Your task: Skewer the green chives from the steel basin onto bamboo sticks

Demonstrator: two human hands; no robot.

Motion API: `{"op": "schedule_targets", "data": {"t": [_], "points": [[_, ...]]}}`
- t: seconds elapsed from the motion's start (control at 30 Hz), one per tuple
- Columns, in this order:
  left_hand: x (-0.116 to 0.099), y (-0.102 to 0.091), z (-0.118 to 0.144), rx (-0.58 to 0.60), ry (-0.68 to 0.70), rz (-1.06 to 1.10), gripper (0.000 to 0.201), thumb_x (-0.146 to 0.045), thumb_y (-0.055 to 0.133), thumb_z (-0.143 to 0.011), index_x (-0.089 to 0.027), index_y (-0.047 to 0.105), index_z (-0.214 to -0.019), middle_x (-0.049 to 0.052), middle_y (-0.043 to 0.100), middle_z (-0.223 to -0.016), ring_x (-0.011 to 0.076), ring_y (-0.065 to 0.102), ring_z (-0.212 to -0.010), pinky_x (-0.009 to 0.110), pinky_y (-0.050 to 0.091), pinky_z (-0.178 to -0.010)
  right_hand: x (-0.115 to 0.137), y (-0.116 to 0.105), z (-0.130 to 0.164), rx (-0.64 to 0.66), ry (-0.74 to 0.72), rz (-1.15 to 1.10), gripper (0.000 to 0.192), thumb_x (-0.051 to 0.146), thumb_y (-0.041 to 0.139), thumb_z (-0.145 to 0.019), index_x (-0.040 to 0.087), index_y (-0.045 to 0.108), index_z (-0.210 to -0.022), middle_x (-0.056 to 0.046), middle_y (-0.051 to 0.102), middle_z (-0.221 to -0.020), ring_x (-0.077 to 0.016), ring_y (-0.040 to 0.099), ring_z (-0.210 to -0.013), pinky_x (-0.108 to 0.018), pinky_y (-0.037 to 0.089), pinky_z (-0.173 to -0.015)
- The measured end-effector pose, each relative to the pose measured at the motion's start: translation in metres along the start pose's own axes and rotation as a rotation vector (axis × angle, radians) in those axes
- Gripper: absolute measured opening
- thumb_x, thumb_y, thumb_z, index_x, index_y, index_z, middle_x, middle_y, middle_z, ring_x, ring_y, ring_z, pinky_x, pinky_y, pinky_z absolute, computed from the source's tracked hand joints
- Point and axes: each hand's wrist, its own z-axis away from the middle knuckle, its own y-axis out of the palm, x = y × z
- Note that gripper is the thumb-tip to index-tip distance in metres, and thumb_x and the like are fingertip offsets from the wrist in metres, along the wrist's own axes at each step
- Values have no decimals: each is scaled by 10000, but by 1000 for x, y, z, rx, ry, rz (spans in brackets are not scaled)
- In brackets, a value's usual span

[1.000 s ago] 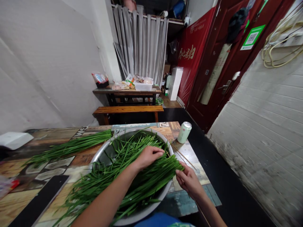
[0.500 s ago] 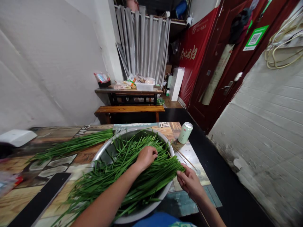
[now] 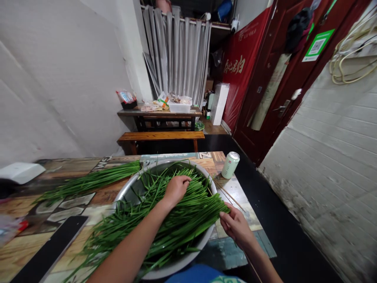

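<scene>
A wide metal basin (image 3: pixel 207 173) on the table is heaped with long green garlic chives (image 3: pixel 176 214), their leafy ends spilling over its left rim. Over the middle of the heap is my left hand (image 3: pixel 176 190), fingers curled together; whatever they pinch is too small or hidden to make out. At the basin's right rim, my right hand (image 3: pixel 237 227) is closed with thumb and fingers on the cut ends of a bunch of chives. Part of its grip is hidden behind the stalks.
Left of the basin lies another bunch of garlic chives (image 3: pixel 97 180). A pale green drink can (image 3: pixel 230 165) stands at the table's right edge, near thin sticks (image 3: pixel 231 196). A long black slab (image 3: pixel 51 247) lies front left. A wooden bench (image 3: pixel 161 136) is beyond.
My left hand has shifted slightly left and up over the heap, its fingers still curled. My right hand stays at the chives' cut ends, almost unmoved.
</scene>
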Motion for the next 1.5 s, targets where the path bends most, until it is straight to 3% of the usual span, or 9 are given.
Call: {"op": "schedule_targets", "data": {"t": [0.17,0.37,0.53,0.67,0.77,0.87,1.0,1.2,1.5], "points": [[1,-10,-2,22,-38,110,223,-223,496,-700,-156,684,-799,25,700,-725,163,626,-706,246,441,-688,0,1,0,-16,-9,-18,237,319,619,-747,153,494,-863,128,337,-419,-6,174,-316,-118,108,-264],[8,-2,-5,3,-55,113,216,-281,513,-705,-172,690,-763,19,691,-689,169,619,-672,252,436,-654,1,1,2,-4,-4,-5,244,322,601,-761,153,487,-895,131,355,-398,-2,144,-300,-123,105,-265],[25,-1,-12,-151,-236,202,277,-305,509,-733,-141,657,-900,60,687,-794,170,610,-640,268,454,-632,1,1,4,-8,-2,-8,228,313,597,-764,153,487,-884,133,347,-397,-3,144,-302,-124,101,-266],[21,-7,-7,-368,-121,-148,417,-299,557,-732,-180,573,-1131,109,599,-1107,239,543,-992,348,388,-840,1,2,3,-4,-20,-19,234,317,602,-759,149,492,-880,137,330,-402,-2,143,-303,-125,100,-266],[11,-1,0,-153,67,-262,224,-286,531,-771,-253,668,-945,53,640,-1007,220,529,-983,386,310,-885,0,2,1,0,-20,-28,242,325,610,-752,152,495,-876,134,332,-411,-4,157,-303,-126,101,-265],[8,10,3,57,106,-308,151,-285,557,-759,-237,700,-743,47,662,-838,213,542,-896,400,280,-854,2,3,2,-13,-15,-32,256,334,627,-737,154,497,-865,134,325,-413,-5,159,-305,-128,102,-265],[11,18,4,61,89,-365,130,-264,576,-742,-217,697,-752,73,654,-826,232,535,-878,405,268,-821,4,3,3,-10,-14,-24,251,335,620,-744,151,500,-865,131,336,-405,-2,151,-303,-130,102,-270],[6,18,6,-14,111,-203,166,-216,493,-769,-198,657,-748,47,666,-826,197,566,-845,359,302,-837,1,1,2,-2,-3,-10,261,329,599,-759,148,481,-906,128,367,-399,-7,159,-297,-129,105,-264],[-3,20,4,105,4,379,319,-230,506,-720,-121,579,-1010,38,685,-737,139,611,-591,273,466,-655,4,2,0,7,-9,-8,239,328,599,-758,158,480,-876,134,341,-403,-11,161,-308,-126,106,-270]]}}
